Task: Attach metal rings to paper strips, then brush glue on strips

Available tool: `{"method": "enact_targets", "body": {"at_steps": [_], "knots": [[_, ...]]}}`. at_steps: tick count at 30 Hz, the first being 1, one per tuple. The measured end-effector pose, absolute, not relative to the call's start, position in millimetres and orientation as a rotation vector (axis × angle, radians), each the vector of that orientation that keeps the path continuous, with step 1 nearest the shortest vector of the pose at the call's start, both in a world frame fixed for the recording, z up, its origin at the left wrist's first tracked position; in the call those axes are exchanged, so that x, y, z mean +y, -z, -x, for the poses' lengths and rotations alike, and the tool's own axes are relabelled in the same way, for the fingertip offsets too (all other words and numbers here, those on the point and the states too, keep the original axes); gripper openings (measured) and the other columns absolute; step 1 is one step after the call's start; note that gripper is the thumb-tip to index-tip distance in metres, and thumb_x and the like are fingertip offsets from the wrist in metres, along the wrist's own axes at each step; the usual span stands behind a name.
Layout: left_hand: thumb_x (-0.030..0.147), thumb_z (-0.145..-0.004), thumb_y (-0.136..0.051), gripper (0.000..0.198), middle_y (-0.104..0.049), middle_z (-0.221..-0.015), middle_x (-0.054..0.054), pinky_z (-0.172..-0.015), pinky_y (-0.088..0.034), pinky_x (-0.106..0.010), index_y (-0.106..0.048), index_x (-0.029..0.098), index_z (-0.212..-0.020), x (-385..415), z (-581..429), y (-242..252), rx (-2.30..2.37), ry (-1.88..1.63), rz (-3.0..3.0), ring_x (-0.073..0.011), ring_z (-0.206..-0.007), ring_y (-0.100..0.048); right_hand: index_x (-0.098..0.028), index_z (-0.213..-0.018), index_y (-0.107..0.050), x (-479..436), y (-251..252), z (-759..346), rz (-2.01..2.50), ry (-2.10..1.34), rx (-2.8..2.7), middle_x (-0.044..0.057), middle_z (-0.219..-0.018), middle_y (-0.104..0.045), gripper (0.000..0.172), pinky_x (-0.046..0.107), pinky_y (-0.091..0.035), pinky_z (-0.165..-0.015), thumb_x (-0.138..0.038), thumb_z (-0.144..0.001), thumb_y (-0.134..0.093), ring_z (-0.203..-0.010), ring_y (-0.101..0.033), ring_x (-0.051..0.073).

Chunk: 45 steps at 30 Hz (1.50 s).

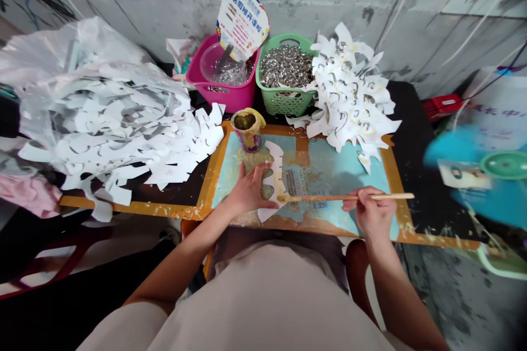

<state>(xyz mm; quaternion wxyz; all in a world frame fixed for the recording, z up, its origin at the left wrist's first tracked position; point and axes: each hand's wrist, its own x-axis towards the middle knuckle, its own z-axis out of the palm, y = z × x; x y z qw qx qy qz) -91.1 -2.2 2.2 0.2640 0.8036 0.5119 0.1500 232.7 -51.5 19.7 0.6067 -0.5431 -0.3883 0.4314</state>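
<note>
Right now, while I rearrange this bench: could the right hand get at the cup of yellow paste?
Probably yes: nothing stands on the board between the right hand and the cup of yellow paste, though that hand holds a wooden stick.

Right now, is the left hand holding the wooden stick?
No, the right hand grips the wooden stick; the left hand rests on a white paper cutout.

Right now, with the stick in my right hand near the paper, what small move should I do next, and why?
Probably touch the tip of the wooden stick to the white paper piece. The tip looks coated with yellowish paste and sits at the paper's edge, while your left hand lies flat against the piece, and your right hand already grips the stick.
</note>
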Motion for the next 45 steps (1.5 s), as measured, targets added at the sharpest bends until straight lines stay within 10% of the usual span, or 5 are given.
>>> {"method": "enact_targets", "body": {"at_steps": [36, 45], "knots": [[0.064, -0.055, -0.085, 0.115, -0.046, -0.149, -0.019, -0.120, 0.011, -0.065, -0.026, 0.023, -0.146, 0, 88, -12, 1.366, -0.377, -2.209, -0.0394, -0.141, -0.042, -0.017, -0.078, -0.077, 3, -55, -193, 1.219, -0.867, -1.107, 0.003, -0.060, -0.070, 0.019, 0.027, -0.058, -0.048, -0.035, -0.080, -0.075, -0.048, -0.066, 0.016], [0.071, -0.061, -0.078, 0.109, -0.050, -0.145, -0.022, -0.121, 0.001, -0.067, -0.031, 0.020, -0.145, 4, 89, -17, 1.304, -0.413, -2.324, -0.0402, -0.143, -0.038, -0.022, -0.073, -0.064, 57, -134, -164, 0.866, -0.461, -0.930, 0.000, -0.062, -0.064, 0.014, 0.028, -0.054, -0.042, -0.028, -0.081, -0.074, -0.046, -0.063, 0.015]]}}
